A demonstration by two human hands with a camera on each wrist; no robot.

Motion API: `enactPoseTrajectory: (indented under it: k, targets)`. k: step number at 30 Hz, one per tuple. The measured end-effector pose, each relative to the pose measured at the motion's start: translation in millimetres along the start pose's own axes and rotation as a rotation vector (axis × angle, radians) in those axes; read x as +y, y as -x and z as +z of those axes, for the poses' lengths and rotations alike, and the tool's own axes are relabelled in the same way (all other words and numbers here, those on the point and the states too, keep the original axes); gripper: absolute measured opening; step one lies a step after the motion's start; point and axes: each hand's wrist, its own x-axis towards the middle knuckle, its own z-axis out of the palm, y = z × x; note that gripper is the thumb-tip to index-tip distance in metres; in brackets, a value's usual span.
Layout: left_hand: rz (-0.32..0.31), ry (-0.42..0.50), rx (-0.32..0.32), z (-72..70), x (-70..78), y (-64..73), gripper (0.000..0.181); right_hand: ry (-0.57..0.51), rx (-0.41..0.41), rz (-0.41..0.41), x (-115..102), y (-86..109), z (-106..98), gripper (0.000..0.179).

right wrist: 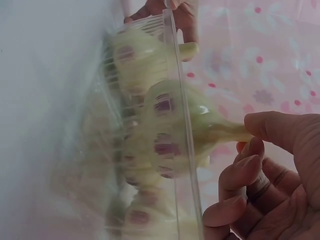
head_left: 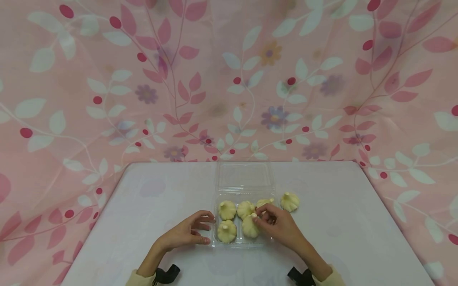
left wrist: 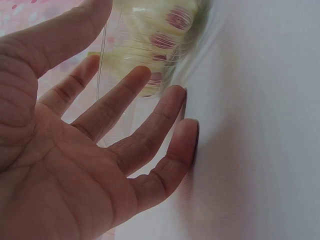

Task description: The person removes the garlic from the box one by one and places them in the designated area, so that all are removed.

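A clear plastic clamshell box (head_left: 236, 245) stands on the table with its lid (head_left: 245, 176) folded back. Several pale yellow garlic bulbs sit inside, among them one at the front left (head_left: 227, 231) and one at the back left (head_left: 227, 209). My right hand (head_left: 277, 224) pinches the stem of the front-right garlic bulb (right wrist: 167, 130) between thumb and fingertips; that bulb is down inside the box wall. My left hand (head_left: 187, 230) is at the box's left side with fingers loosely bent and nothing held. In the left wrist view its palm (left wrist: 65, 175) faces the box.
One more garlic bulb (head_left: 290, 201) lies on the white table (head_left: 171, 186), right of the box. A pink floral cloth (head_left: 214, 79) hangs behind the table. Black wrist devices (head_left: 168, 274) show at both cuffs.
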Motion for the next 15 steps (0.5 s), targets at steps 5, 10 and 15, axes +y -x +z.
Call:
enactPoseTrajectory:
  k: [5, 10, 15]
  targets:
    - [0.0, -0.005, -0.001, 0.0, -0.1, 0.2, 0.064, 0.03, 0.016, 0.024, -12.4, -1.8, -7.6, 0.016]
    - [-0.001, -0.007, 0.0, 0.0, -0.9, -0.4, 0.064, 0.024, 0.035, -0.02, -35.2, -4.3, -21.8, 0.016]
    - [-0.002, -0.007, 0.002, -0.1, -1.1, -0.6, 0.063, 0.023, 0.048, -0.042, -41.8, -6.4, -36.1, 0.016]
